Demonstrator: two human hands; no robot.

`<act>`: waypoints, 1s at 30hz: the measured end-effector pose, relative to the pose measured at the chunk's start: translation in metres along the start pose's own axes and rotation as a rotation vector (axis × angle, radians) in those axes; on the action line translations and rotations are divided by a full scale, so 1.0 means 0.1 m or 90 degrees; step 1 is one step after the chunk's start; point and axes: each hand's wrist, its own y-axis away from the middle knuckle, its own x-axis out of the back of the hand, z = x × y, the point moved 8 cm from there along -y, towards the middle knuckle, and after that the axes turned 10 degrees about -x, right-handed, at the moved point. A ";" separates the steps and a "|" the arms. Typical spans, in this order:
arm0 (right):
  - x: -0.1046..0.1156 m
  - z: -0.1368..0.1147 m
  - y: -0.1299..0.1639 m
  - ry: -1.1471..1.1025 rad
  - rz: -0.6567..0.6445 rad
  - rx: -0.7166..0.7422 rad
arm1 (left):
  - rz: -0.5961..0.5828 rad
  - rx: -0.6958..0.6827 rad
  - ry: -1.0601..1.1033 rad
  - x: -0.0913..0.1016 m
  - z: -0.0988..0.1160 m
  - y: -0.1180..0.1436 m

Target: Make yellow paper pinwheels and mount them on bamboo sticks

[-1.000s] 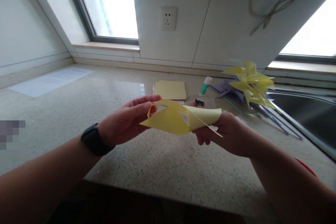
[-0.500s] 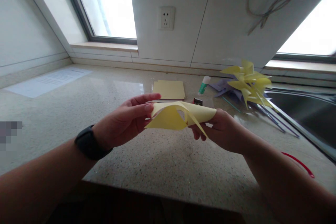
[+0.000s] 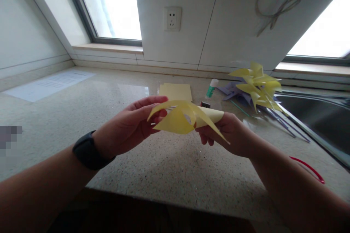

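Note:
A yellow paper pinwheel (image 3: 175, 120), with slit, curved strips, is held in the air above the counter between both hands. My right hand (image 3: 232, 131) grips its rolled right side, thumb on top and fingers curled underneath. My left hand (image 3: 133, 122) is closed at its left side, the thumb and fingertips partly hidden behind a curved strip. Two pointed strip ends stick out, one toward my left hand and one down past my right fingers. On the left wrist is a black band (image 3: 91, 151).
Yellow paper squares (image 3: 176, 91) lie behind the hands, near a glue stick (image 3: 212, 88) and a small dark object (image 3: 205, 105). Finished yellow pinwheels (image 3: 258, 83) rest by the sink (image 3: 322, 116). A red curved object (image 3: 308, 169) is at right, a printed sheet (image 3: 49, 84) at left.
The strip that was under my left thumb has sprung free and now arcs in front of the left fingers. The right-hand strip end reaches farther right. Both hands have barely moved.

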 end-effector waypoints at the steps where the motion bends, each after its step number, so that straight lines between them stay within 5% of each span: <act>1: 0.00 -0.01 0.00 -0.013 -0.003 0.006 | 0.000 -0.003 -0.012 0.02 -0.01 0.00; 10: 0.05 0.01 -0.03 -0.086 0.014 0.019 | -0.038 -0.028 -0.036 -0.05 0.09 -0.03; 21: -0.02 0.03 -0.07 -0.067 0.009 -0.012 | 0.121 -0.025 -0.055 -0.03 0.06 0.04; 30: -0.07 0.04 -0.06 -0.078 -0.008 -0.024 | 0.081 -0.077 -0.043 -0.12 0.12 0.03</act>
